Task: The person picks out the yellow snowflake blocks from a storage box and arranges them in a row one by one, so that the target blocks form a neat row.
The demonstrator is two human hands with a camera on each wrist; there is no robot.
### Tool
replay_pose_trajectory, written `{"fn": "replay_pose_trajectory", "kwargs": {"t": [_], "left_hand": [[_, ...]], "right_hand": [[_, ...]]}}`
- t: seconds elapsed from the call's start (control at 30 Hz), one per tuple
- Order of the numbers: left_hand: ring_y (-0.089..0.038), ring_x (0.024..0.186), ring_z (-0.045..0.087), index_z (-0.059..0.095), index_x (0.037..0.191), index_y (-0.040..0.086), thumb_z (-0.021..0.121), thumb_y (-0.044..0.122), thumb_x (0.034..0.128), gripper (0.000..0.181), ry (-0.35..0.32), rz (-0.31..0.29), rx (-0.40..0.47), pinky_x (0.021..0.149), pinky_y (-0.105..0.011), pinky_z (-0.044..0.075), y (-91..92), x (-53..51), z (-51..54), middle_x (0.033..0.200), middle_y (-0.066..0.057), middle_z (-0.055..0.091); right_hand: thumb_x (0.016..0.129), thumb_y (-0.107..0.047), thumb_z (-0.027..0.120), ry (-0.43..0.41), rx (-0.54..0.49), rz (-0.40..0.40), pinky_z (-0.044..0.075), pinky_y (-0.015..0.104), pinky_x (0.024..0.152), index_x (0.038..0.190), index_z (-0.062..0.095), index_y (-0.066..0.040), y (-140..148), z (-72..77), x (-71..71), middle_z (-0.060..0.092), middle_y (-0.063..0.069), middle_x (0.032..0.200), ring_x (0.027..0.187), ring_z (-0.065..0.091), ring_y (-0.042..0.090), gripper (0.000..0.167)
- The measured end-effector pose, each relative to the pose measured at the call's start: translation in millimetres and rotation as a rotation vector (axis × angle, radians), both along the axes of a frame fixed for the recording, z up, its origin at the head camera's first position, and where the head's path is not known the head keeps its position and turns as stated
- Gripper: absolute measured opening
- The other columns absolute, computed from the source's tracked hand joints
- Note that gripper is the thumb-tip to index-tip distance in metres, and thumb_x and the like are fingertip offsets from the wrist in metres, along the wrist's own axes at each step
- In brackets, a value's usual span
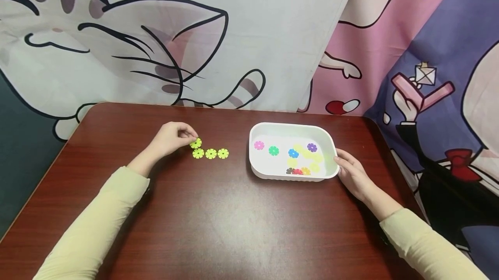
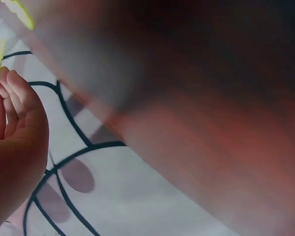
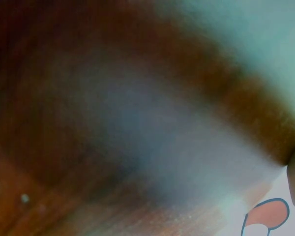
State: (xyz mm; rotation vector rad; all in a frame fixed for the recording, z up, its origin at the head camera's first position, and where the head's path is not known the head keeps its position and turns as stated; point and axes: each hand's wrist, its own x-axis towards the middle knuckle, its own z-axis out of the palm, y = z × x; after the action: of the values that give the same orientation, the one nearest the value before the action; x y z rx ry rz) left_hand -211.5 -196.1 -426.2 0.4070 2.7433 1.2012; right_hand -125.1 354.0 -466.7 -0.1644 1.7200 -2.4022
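A dark red-brown tabletop (image 1: 234, 215) abuts a printed cloth (image 1: 288, 33) with cartoon figures. On it stands a white tray (image 1: 269, 163) holding a pink piece (image 1: 259, 145), a green piece (image 1: 273, 150), a blue piece (image 1: 293, 153), a purple piece (image 1: 312, 147) and several pale yellow pieces (image 1: 317, 157). The tray's near wall partly hides a black piece (image 1: 290, 170), a red piece (image 1: 297, 171) and an orange piece (image 1: 306, 171).

Left of the tray, well apart from it, three yellow-green discs (image 1: 211, 153) lie in a row. The head view shows these notched faces; the left wrist view shows the held disc (image 1: 196, 143) edge-on at the fingertips. The right wrist view is mostly blur (the tray grip cannot be verified there).

The left hand (image 1: 175, 135) pinches the held disc just behind the row's left end; contact with the row cannot be determined. The right hand (image 1: 352, 174) grips the tray's right end, thumb at the rim.
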Motion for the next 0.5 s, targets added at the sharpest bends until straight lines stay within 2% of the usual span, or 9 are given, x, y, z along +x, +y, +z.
{"fn": "replay_pose_trajectory", "kwargs": {"t": [0.2, 0.5], "left_hand": [[-0.008, 0.079, 0.064, 0.080, 0.098, 0.003, 0.076, 0.008, 0.0949, 0.008, -0.002, 0.013, -0.031, 0.073, -0.016, 0.049, -18.6, 5.2, -7.0, 0.091, -0.012, 0.078], [-0.013, 0.081, 0.066, 0.080, 0.097, 0.002, 0.076, 0.007, 0.0938, 0.007, -0.032, 0.007, -0.084, 0.075, -0.020, 0.051, -31.1, 7.5, -11.9, 0.089, -0.011, 0.078]], "right_hand": [[0.110, 0.004, 0.038, 0.005, 0.002, -0.002, 0.054, 0.017, 0.097, 0.129, 0.065, -0.011, 0.1, -0.5, -0.3, 0.072, -0.003, 0.125, 0.113, 0.069, 0.005, 0.036], [0.111, 0.003, 0.038, -0.004, 0.010, 0.000, 0.054, 0.017, 0.097, 0.129, 0.064, -0.011, 0.3, -0.6, -0.3, 0.072, -0.003, 0.125, 0.112, 0.069, 0.005, 0.035]]}}
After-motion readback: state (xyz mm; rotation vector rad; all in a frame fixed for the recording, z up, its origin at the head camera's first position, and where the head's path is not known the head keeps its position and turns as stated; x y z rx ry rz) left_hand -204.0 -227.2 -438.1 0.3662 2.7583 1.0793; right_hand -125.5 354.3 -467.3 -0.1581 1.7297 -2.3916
